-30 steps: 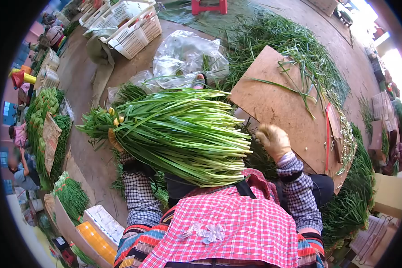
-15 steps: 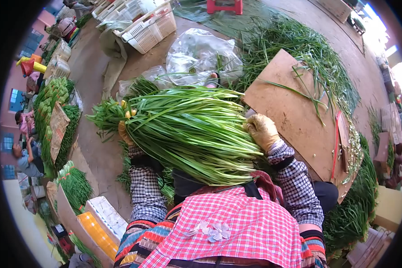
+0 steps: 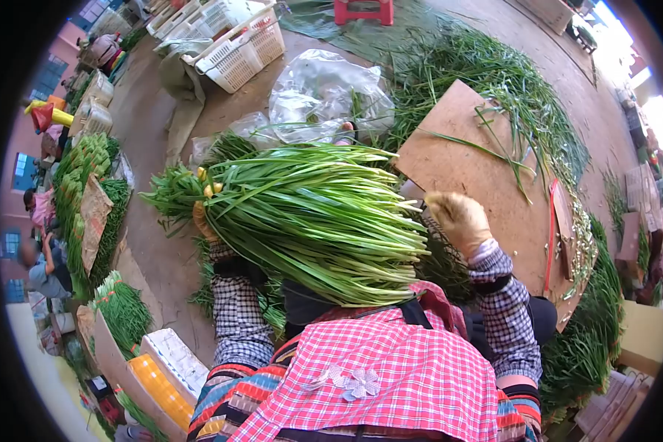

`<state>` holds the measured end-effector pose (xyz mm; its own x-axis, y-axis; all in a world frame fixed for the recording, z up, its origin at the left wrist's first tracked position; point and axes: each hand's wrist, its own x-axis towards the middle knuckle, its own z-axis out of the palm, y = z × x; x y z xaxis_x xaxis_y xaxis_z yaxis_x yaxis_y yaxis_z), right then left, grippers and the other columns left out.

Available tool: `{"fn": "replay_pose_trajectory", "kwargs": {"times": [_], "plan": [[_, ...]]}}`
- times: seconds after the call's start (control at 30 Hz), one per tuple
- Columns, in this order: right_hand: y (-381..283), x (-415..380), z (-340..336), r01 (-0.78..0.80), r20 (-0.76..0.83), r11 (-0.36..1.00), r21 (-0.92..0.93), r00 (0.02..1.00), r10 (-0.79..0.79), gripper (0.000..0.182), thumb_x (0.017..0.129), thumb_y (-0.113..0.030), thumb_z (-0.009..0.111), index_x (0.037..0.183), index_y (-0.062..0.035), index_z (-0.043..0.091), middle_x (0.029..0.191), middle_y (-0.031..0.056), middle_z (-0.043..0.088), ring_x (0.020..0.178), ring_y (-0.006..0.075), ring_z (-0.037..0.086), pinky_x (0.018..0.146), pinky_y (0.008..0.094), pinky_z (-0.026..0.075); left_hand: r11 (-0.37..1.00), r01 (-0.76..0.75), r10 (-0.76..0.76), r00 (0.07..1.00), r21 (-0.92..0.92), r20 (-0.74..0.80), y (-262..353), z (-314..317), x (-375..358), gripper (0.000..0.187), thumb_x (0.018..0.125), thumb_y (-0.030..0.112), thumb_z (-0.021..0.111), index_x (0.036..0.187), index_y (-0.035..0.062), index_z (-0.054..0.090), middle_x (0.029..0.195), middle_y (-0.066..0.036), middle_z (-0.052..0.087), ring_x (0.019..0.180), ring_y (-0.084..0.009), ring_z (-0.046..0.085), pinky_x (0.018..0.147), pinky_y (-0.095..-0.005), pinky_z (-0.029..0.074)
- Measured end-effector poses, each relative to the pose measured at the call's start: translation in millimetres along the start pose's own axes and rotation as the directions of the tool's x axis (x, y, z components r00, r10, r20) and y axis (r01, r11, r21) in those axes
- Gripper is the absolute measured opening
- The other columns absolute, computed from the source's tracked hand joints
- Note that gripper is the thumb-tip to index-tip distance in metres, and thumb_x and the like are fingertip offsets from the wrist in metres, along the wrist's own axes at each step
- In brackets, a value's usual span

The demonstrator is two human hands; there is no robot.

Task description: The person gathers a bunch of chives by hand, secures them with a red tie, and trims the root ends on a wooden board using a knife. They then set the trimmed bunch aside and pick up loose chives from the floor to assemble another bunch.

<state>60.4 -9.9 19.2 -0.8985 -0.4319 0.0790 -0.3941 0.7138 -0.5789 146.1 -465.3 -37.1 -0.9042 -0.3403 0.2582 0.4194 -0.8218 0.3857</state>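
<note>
A large bunch of garlic chives [image 3: 317, 214] lies across my lap, leafy tips to the left and pale stem ends to the right. My left hand [image 3: 205, 212], in a yellowish glove, is wrapped round the leafy end, fingertips showing on top. My right hand [image 3: 460, 222], gloved too, is curled closed just right of the stem ends, apart from them; whatever its fingers may hold is hidden. Beyond it a brown board [image 3: 479, 166] carries a few loose leaves and a red strip [image 3: 552, 236].
Loose green leaves [image 3: 486, 59] heap behind the board, and tied bunches [image 3: 582, 353] lie at the right. Ahead are a clear plastic bag [image 3: 328, 92], a white crate [image 3: 243, 55] and a red stool [image 3: 363, 10]. Other people sit at the far left beside stacked greens [image 3: 81, 177].
My right hand has moved away from the stem ends, to the right, and stays curled. My left hand still grips the leafy end. The view has shifted slightly.
</note>
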Motion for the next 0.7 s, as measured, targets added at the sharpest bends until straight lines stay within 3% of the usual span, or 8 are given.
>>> {"fn": "replay_pose_trajectory", "kwargs": {"times": [0.1, 0.17, 0.23, 0.3, 0.4, 0.5, 0.53, 0.7], "plan": [[-29, 46, 17, 0.211, 0.000, 0.956, 0.205, 0.976, -0.216, 0.020, 0.085, -0.020, 0.063, 0.100, -0.0085, 0.068, 0.090, 0.0144, 0.068, 0.083, 0.0287, 0.066, 0.074, 0.0342, 0.052, 0.997, -0.018, 0.023, 0.998, 0.079, -0.066, 4, -8, -2, 0.043, 0.086, 0.025, 0.059, 0.121, -0.0001, 0.053, 0.107, -0.016, 0.064, 0.090, -0.0276, 0.065, 0.079, -0.0482, 0.056], [-41, 70, 41, 0.167, 0.132, 0.977, 0.133, 0.974, -0.184, 0.022, 0.084, -0.021, 0.064, 0.103, -0.0112, 0.068, 0.092, 0.0136, 0.067, 0.085, 0.0291, 0.065, 0.077, 0.0348, 0.052, 0.996, -0.014, 0.022, 0.996, 0.093, -0.087, 2, -1, -2, 0.044, 0.086, 0.026, 0.059, 0.121, 0.0002, 0.053, 0.105, -0.016, 0.065, 0.089, -0.0271, 0.065, 0.078, -0.0481, 0.056], [-62, 88, 45, 0.127, 0.296, 0.984, -0.129, 0.951, -0.084, 0.031, 0.081, -0.027, 0.067, 0.109, -0.0163, 0.064, 0.091, 0.0124, 0.067, 0.086, 0.0287, 0.064, 0.076, 0.0386, 0.051, 0.993, -0.027, 0.037, 0.996, 0.114, -0.083, -1, 7, 0, 0.044, 0.084, 0.028, 0.061, 0.117, -0.0002, 0.056, 0.104, -0.016, 0.066, 0.085, -0.0276, 0.066, 0.075, -0.0484, 0.057], [-74, 103, 51, 0.108, 0.341, 0.982, -0.152, 0.939, -0.051, 0.041, 0.077, -0.030, 0.069, 0.116, -0.0176, 0.061, 0.101, 0.0115, 0.067, 0.098, 0.0291, 0.062, 0.085, 0.0382, 0.047, 0.990, -0.016, 0.023, 0.999, 0.143, -0.043, 1, 1, 1, 0.042, 0.084, 0.028, 0.062, 0.115, -0.0005, 0.057, 0.104, -0.016, 0.066, 0.083, -0.0277, 0.067, 0.072, -0.0485, 0.058], [-75, 110, 62, 0.236, 0.241, 0.968, 0.084, 0.938, -0.249, 0.046, 0.075, -0.028, 0.073, 0.117, -0.0157, 0.060, 0.096, 0.0109, 0.067, 0.093, 0.0285, 0.063, 0.081, 0.0382, 0.049, 0.992, -0.029, 0.041, 0.995, 0.122, -0.095, 0, -9, -1, 0.041, 0.084, 0.028, 0.062, 0.112, -0.0010, 0.058, 0.102, -0.017, 0.066, 0.080, -0.0285, 0.067, 0.069, -0.0479, 0.059], [-77, 116, 68, 0.201, 0.331, 0.968, 0.153, 0.912, -0.241, 0.047, 0.073, -0.026, 0.074, 0.116, -0.0147, 0.060, 0.089, 0.0099, 0.067, 0.086, 0.0276, 0.064, 0.076, 0.0375, 0.050, 0.997, -0.011, 0.015, 0.998, 0.072, -0.059, 2, -11, 2, 0.043, 0.084, 0.027, 0.062, 0.115, -0.0021, 0.056, 0.105, -0.019, 0.065, 0.083, -0.0304, 0.067, 0.071, -0.0491, 0.059], [-78, 116, 73, 0.307, 0.212, 0.937, 0.164, 0.917, -0.338, 0.039, 0.074, -0.025, 0.073, 0.109, -0.0135, 0.064, 0.083, 0.0094, 0.066, 0.081, 0.0264, 0.064, 0.072, 0.0363, 0.051, 0.998, -0.010, 0.013, 0.999, 0.066, -0.044, 1, -11, 3, 0.043, 0.084, 0.027, 0.062, 0.116, -0.0024, 0.056, 0.105, -0.020, 0.064, 0.084, -0.0307, 0.067, 0.072, -0.0494, 0.059], [-78, 115, 74, 0.273, 0.227, 0.939, 0.209, 0.921, -0.318, 0.023, 0.074, -0.022, 0.071, 0.092, -0.0098, 0.067, 0.081, 0.0110, 0.064, 0.079, 0.0273, 0.063, 0.069, 0.0369, 0.050, 0.999, -0.021, 0.021, 1.000, 0.027, 0.006, 1, -15, 5, 0.043, 0.086, 0.024, 0.059, 0.117, -0.0051, 0.054, 0.109, -0.023, 0.063, 0.088, -0.0315, 0.067, 0.074, -0.0487, 0.059]]}}
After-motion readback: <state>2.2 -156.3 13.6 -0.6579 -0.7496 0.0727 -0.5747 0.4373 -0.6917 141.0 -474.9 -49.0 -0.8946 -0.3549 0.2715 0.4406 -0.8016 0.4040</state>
